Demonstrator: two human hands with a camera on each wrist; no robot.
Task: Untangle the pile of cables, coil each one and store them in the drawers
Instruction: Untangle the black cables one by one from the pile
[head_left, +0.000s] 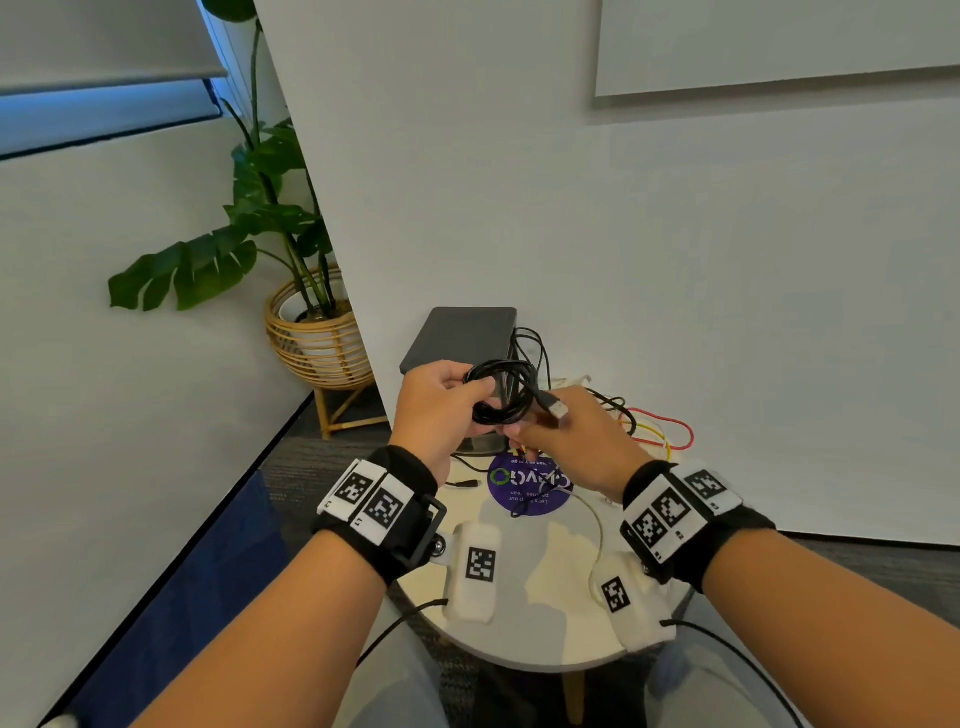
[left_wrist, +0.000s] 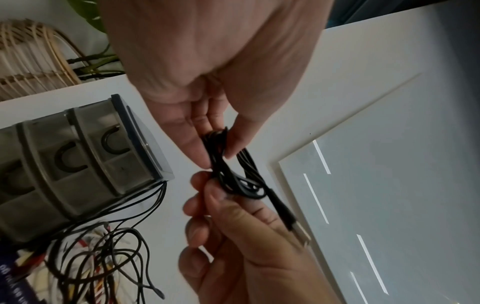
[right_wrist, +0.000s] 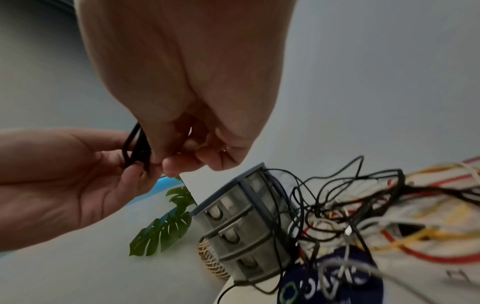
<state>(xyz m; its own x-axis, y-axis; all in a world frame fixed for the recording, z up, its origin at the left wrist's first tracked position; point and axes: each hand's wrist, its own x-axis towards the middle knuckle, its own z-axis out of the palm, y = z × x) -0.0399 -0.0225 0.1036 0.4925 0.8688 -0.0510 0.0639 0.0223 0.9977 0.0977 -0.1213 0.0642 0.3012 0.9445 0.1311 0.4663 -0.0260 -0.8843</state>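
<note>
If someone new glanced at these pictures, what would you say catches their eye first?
Most likely the coiled black cable, held up between the left hand and right hand above the small round table. Next, the tangle of red, yellow, white and black cables lying on the table to the right of the grey drawer unit.

purple round sticker (head_left: 527, 488) bears upside-down white text, possibly "clean as you go".

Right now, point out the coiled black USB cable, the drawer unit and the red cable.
coiled black USB cable (head_left: 501, 392), head view, on the bundled loops.
drawer unit (head_left: 467, 332), head view, on its dark top.
red cable (head_left: 675, 421), head view, on its loop lying on the table.
</note>
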